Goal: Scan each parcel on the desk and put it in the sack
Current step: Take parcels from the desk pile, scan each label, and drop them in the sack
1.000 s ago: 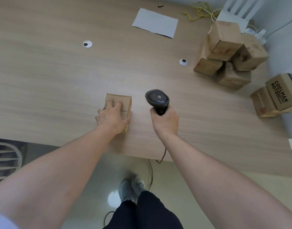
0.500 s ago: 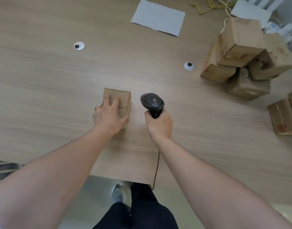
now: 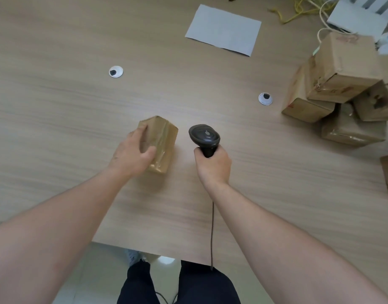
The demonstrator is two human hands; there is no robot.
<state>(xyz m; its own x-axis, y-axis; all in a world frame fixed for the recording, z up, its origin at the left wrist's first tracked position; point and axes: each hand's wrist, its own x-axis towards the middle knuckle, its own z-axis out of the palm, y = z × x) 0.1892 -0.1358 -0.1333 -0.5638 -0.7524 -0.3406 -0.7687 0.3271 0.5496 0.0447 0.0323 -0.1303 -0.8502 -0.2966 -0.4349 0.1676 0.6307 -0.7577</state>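
The right hand [image 3: 213, 165] is wrapped round the handle of a black corded barcode scanner [image 3: 204, 137]. Just left, the left hand [image 3: 131, 154] grips a small brown tape-wrapped cardboard parcel [image 3: 161, 141], tilted on the pale wood-grain desk [image 3: 57, 119]. Farther right sits a pile of brown cardboard boxes [image 3: 342, 88].

Wide desk [image 3: 57, 132] w/ pale wood-grain laminate top fills most of the view; near edge cuts across the bottom. Two round white cable grommets [image 3: 116, 71] [image 3: 265, 98] w/ dark slots set into the top, well apart. Below the edge, a glossy light floor [image 3: 94, 273], bright reflection spot near centre. White slatted thing [image 3: 361, 14] at top-right corner, can't tell what. Light is soft & even, shadows faint.
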